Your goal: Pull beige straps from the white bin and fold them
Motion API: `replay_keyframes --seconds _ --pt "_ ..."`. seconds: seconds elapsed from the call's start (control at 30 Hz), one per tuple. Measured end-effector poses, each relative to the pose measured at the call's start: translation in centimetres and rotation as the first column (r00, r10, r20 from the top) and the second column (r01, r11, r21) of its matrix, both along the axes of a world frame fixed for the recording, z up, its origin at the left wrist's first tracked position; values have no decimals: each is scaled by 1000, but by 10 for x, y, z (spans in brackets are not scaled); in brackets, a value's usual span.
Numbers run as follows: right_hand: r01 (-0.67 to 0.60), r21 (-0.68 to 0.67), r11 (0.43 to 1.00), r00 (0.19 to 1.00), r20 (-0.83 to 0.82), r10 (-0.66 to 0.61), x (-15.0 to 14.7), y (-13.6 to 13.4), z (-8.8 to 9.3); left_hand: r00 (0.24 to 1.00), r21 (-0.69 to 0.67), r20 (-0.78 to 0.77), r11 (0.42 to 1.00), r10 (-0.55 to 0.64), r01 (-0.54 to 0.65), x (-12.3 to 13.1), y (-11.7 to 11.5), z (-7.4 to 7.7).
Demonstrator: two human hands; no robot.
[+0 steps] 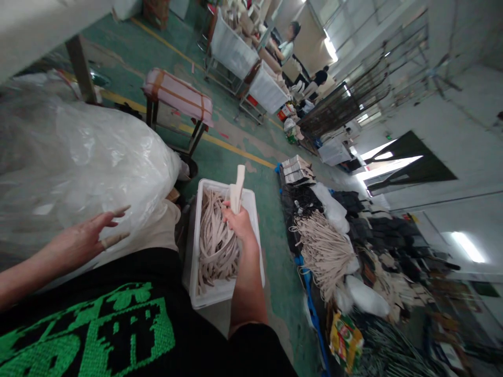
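Note:
My right hand [239,222] is wrapped round a pale cream strip [237,188], folded or rolled, which sticks up from the fist. Below it stands a white plastic bin [226,293], with a tangled heap of beige fabric straps [214,235] inside. My left hand [104,230] hovers at the left, fingers apart and holding nothing, with what looks like tape around some of the fingers. Behind that hand bulges a large clear plastic bag [98,141]; its contents are hard to make out.
A padded bench [178,97] stands ahead on the green floor. To the right, a pallet with a blue edge [310,298] carries bundled beige cords [324,248] and dark stacks. Farther off are white wheeled bins [236,50] and a person [286,47].

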State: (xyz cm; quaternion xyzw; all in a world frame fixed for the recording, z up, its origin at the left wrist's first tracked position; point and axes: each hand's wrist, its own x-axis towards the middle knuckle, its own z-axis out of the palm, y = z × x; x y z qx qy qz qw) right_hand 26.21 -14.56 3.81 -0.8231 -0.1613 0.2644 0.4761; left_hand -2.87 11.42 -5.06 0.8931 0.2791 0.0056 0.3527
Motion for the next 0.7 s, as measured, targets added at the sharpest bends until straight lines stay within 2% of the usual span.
replay_keyframes --seconds 0.07,0.13,0.23,0.33,0.4,0.53,0.6,0.7 --pt "-197 146 970 958 -180 221 -30 36 -1 992 -228 98 972 85 -61 5 -4 16" --pt "-347 297 890 840 -323 436 -60 70 -3 971 -383 177 920 160 -82 8 -7 36" --pt "-469 434 770 674 -388 629 -100 111 -8 936 -441 275 894 222 -83 11 -9 66" --pt "-553 447 704 599 -374 708 -130 138 -14 895 -438 336 890 294 -128 10 -4 83" --pt "-592 398 701 610 -347 713 -144 150 -19 868 -452 347 874 354 -176 7 2 85" --pt "-587 227 778 780 -101 618 -158 163 -32 807 -511 345 817 480 -268 1 14 79" --pt "-576 137 806 816 28 578 -161 167 -38 802 -516 336 809 494 -282 0 15 75" --pt "-560 86 824 827 102 552 -162 170 -46 811 -498 349 826 469 -263 3 12 72"
